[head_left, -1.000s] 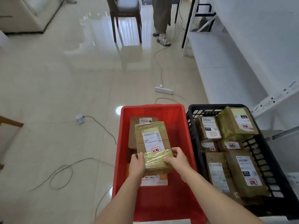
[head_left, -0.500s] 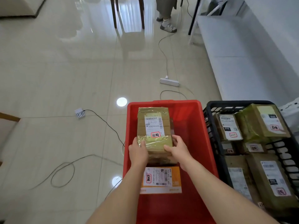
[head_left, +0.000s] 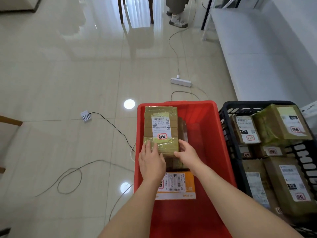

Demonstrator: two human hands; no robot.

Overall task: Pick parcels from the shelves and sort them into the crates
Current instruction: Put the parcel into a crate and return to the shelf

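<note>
I hold a brown parcel [head_left: 161, 127], wrapped in clear tape and bearing a white label with a red stamp, between both hands at its near end. My left hand [head_left: 151, 163] lies over its near left corner and my right hand [head_left: 187, 156] grips its near right corner. The parcel sits low in the far left part of the red crate [head_left: 221, 152], on top of another brown parcel [head_left: 182, 129] that is mostly hidden. An orange and white parcel [head_left: 178, 186] lies flat in the crate under my wrists.
A black crate [head_left: 230, 107] stands right of the red one and holds several labelled brown parcels. White shelving [head_left: 257, 54] runs along the right. Cables, a power strip [head_left: 181, 82] and a small charger [head_left: 85, 115] lie on the tiled floor. A person's feet [head_left: 177, 21] and chair legs are at the top.
The parcel has gone forward and down, from above the middle of the red crate to its far left part. Both hands went with it.
</note>
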